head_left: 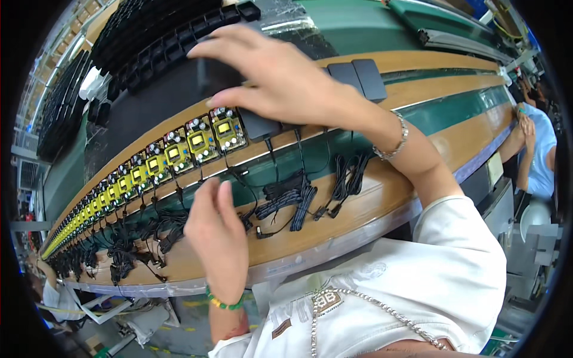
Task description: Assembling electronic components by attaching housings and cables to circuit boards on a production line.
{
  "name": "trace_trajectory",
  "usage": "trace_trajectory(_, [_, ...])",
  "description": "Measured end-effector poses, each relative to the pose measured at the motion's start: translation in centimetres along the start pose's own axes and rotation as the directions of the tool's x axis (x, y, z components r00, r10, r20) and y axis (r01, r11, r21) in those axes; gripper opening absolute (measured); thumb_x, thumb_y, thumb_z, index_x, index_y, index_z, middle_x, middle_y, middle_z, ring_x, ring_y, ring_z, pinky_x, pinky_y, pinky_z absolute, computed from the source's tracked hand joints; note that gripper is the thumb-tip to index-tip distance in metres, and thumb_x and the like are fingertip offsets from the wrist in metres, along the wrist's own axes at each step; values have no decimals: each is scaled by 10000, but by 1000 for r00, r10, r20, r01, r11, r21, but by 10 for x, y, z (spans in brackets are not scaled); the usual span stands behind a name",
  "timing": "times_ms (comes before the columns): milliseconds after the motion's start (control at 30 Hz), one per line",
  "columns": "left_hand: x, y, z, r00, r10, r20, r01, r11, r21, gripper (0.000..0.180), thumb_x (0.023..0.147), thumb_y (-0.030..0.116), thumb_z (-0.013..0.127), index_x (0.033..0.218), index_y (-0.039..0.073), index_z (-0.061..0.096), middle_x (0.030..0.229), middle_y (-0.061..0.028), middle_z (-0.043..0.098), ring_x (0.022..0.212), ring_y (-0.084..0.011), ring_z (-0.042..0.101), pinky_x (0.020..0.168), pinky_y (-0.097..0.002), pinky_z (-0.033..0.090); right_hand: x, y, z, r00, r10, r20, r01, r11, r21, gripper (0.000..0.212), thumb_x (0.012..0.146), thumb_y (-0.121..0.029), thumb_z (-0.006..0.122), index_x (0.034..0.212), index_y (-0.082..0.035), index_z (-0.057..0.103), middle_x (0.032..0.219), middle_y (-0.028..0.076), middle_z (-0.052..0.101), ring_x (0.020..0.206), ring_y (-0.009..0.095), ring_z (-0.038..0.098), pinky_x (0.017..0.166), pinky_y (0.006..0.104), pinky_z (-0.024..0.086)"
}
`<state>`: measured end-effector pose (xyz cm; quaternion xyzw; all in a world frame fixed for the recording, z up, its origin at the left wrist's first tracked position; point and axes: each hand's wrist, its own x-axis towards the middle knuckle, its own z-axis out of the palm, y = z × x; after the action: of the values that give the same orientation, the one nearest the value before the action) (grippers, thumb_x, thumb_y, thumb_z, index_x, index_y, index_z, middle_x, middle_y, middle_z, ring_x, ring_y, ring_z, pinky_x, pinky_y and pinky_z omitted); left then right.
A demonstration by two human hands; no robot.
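Observation:
My right hand (280,77) reaches across the bench. Its thumb and fingers span a black plastic case part (219,79), blurred, above the near end of a row of circuit boards. The closest circuit board (227,128) carries a yellow transformer and lies just below my right thumb. Under my right palm is a black adapter case (258,124) with a cord running from it. My left hand (218,232) is raised over the cables, thumb and fingers loosely apart, with nothing visible between them. A black cable with a plug (240,173) lies just beyond its fingertips.
More closed black adapters (371,80) stand to the right on the wooden strip. Bundled black cords (349,176) lie along the bench's near side. Stacked black trays (149,36) rise at the far left. Another person (537,143) sits at the far right.

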<state>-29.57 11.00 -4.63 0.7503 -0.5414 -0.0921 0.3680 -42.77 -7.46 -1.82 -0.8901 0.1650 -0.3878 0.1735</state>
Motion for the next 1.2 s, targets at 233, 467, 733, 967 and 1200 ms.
trace_trajectory(233, [-1,-5,29,935,-293,198,352,713,-606,178,968,47,599,1126,-29,630,899,-114,715,825,-190,650,762,-288,504,-9,-4,42,990,64,124,8,861,-509,524,903,-174,654,1377,-91,447,1386,332,388,678,363,662,711,371,583])
trace_trajectory(467, [9,-6,19,831,-319,456,532,213,-820,198,990,56,565,1167,-18,615,772,-84,632,728,-179,580,724,-278,463,-18,6,34,995,10,97,43,848,-528,502,887,-109,626,1358,-104,450,1378,309,397,602,326,622,672,381,568])
trace_trajectory(733, [13,-13,20,748,-286,598,621,-15,-784,224,1005,64,525,1194,-18,614,623,-33,490,589,-156,478,610,-300,440,-19,9,42,992,-86,89,119,859,-498,458,903,-79,593,1340,-99,456,1372,308,400,586,302,615,576,366,556])
trace_trajectory(967, [15,-1,21,765,-248,595,616,12,-787,239,1008,53,494,1211,-10,603,554,-3,387,450,-128,392,439,-283,356,-15,12,36,991,-92,94,127,853,-507,438,861,-105,628,1279,-67,502,1283,329,459,555,259,616,538,331,543])
trace_trajectory(1200, [10,4,24,773,-302,558,590,20,-807,233,1016,57,468,1202,2,597,552,8,377,398,-110,381,377,-252,313,-25,-7,29,992,3,126,67,838,-541,434,890,-121,652,1296,-91,503,1348,303,424,611,291,652,571,361,555])
